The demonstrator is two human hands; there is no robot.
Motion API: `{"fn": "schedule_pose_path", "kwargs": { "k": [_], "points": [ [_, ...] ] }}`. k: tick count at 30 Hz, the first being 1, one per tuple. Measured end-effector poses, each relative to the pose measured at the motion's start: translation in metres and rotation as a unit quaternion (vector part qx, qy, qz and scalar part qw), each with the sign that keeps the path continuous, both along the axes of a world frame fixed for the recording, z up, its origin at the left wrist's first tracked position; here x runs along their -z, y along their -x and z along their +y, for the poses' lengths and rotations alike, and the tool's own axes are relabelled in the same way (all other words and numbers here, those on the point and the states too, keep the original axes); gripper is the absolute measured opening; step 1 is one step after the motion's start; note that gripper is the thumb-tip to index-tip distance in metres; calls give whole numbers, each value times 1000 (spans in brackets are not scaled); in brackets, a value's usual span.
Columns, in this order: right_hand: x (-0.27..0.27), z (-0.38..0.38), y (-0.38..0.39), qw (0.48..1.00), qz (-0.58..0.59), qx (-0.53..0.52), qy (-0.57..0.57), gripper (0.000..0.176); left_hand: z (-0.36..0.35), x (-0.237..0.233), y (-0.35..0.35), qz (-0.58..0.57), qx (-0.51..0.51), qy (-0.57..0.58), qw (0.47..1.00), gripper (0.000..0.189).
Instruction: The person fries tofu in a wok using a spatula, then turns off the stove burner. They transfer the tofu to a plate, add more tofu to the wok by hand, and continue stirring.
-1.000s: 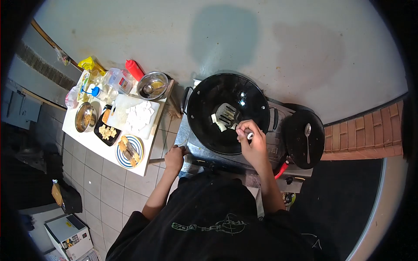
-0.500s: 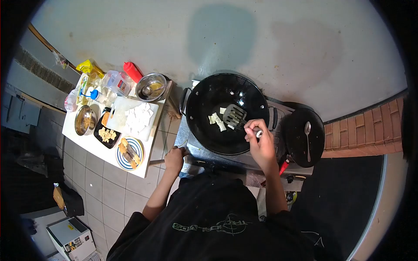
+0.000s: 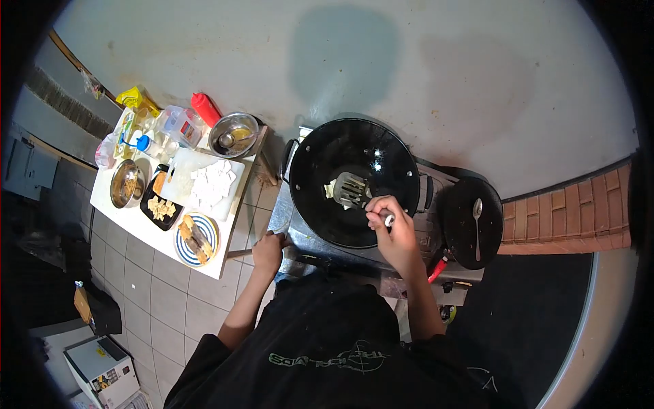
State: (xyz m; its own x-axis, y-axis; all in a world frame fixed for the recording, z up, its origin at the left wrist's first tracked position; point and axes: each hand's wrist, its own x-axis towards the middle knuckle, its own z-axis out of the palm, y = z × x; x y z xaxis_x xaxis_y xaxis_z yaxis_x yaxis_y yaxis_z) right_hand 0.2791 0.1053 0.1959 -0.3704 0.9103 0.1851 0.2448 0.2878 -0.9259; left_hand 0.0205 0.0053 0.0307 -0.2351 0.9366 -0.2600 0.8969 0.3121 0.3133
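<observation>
My right hand (image 3: 395,232) is closed round the handle of a slotted spatula (image 3: 351,191). The spatula's blade lies inside a large black wok (image 3: 320,153), over a few pale, flat pieces (image 3: 330,189) that it mostly covers. At the left front corner of the stove (image 3: 289,228), my left hand (image 3: 269,251) rests with its fingers curled. Whatever those fingers hold, if anything, is hidden.
A white table (image 3: 105,198) at left bears a cutting board (image 3: 180,178) with white pieces, a black tray (image 3: 178,210), a striped plate (image 3: 213,225), metal bowls and bottles. Right of the wok, a spoon (image 3: 477,221) lies on a black round pan (image 3: 456,211).
My right hand has moved the spatula left in the wok, so its blade now covers most of the pale pieces. My left hand stays at the stove corner. The view has shifted slightly.
</observation>
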Motion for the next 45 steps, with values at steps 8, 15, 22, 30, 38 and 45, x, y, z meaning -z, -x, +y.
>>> {"fn": "schedule_pose_path", "kwargs": {
  "k": [8,15,22,30,38,45],
  "points": [
    [8,10,9,999,-17,-12,-47,15,1,0,-1,8,-9,20,1000,16],
    [2,13,-5,999,-15,36,-30,14,-1,-7,-4,-7,-12,9,1000,17],
    [13,0,5,999,19,2,-47,16,0,-8,-5,4,-15,14,1000,15],
    [8,7,-8,997,27,42,-65,15,2,0,1,12,21,14,1000,23],
    [-9,20,-38,988,-61,115,-87,14,1,-1,1,14,26,7,1000,24],
    [-3,24,-37,985,-83,112,-103,12,1,-4,-1,23,18,12,999,22]
  ]
}}
